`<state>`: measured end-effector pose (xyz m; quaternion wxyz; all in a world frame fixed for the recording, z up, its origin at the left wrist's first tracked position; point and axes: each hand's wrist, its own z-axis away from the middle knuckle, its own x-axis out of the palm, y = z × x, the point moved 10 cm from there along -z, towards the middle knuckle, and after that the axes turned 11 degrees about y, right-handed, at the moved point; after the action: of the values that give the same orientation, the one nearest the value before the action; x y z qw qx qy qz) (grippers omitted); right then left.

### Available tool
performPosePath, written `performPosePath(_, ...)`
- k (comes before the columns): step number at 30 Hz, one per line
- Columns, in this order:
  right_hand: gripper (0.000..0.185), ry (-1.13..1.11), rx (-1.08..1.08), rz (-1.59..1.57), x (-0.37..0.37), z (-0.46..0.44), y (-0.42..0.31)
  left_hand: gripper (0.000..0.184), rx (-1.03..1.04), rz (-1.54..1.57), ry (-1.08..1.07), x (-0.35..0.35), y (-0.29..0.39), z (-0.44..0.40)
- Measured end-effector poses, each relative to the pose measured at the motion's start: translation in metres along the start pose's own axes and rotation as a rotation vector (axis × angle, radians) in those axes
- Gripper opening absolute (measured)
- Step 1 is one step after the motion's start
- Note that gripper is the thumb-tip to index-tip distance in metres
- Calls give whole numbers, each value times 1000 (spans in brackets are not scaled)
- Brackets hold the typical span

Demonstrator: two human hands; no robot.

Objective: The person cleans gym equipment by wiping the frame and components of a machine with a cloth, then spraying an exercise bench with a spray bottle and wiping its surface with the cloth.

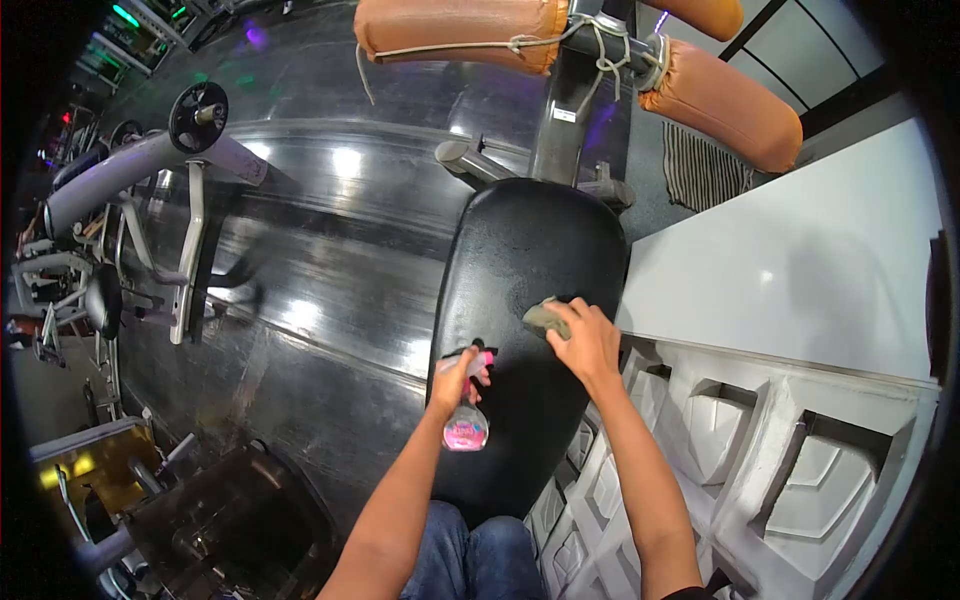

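A long black padded bench [530, 235] runs away from me, with wet-looking smears on its surface. My left hand [458, 380] is wrapped round the neck of a clear spray bottle [465, 430] with pink liquid, a pink label and a pink and black nozzle, held over the bench's left side. On the bench's right half, my right hand [585, 338] grips a folded grey-green cloth [545, 319] between thumb and fingers, pressed on the black pad.
Orange padded rollers [460, 30] tied with cord stand at the bench's far end. A white ledge [780, 270] and a patterned white wall [720, 430] border the right side. Gym machines [195, 200] stand at the left on the dark floor [310, 260].
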<state>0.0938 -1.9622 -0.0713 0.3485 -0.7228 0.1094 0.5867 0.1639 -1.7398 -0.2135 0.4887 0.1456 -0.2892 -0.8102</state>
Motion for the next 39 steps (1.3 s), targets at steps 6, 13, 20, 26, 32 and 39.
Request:
performPosePath(6, 35, 239, 166, -17, -15, -44, 17, 47, -29, 107, 80, -4, -4, 4)
performPosePath(13, 37, 75, -5, -87, 31, -26, -62, 47, -10, 40, 114, -6, -3, 3)
performPosePath(20, 43, -112, -90, -107, 40, -2, -64, 47, -34, 56, 89, -5, -6, 4)
performPosePath(26, 38, 131, 180, -129, -2, -52, 0, 47, -13, 20, 40, -3, -5, 6)
performPosePath(32, 40, 100, 48, -141, 31, -58, -68, 45, -5, 36, 39, -4, -5, 7)
performPosePath(39, 41, -116, -349, -171, 69, -22, -132, 44, 20, 31, 39, -6, -8, 5)
